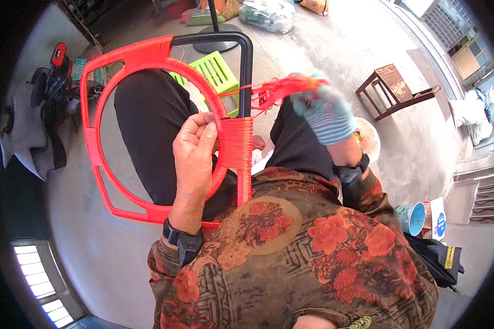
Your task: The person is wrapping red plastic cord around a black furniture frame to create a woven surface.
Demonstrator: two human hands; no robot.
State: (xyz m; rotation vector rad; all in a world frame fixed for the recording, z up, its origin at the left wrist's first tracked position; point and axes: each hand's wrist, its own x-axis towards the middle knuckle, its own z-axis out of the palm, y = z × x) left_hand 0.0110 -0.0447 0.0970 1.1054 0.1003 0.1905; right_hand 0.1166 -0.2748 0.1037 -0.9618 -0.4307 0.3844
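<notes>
A metal chair frame point(101, 63) wrapped in red cord rests on my lap; its top right bar point(247, 52) is bare black tube. My bare left hand point(195, 151) grips the red round ring of the frame beside a tightly wound red section point(237, 145). My right hand point(326, 112), in a striped blue-and-white glove, holds a bundle of red cord point(277, 88) pulled taut to the right of the frame. It looks blurred.
A green plastic stool point(217, 71) stands under the frame. A wooden stool point(395, 90) lies tipped at the right, a white bucket point(370, 137) near my right wrist, a blue can point(414, 218) and black bag point(439, 257) lower right. Bags lie at the top.
</notes>
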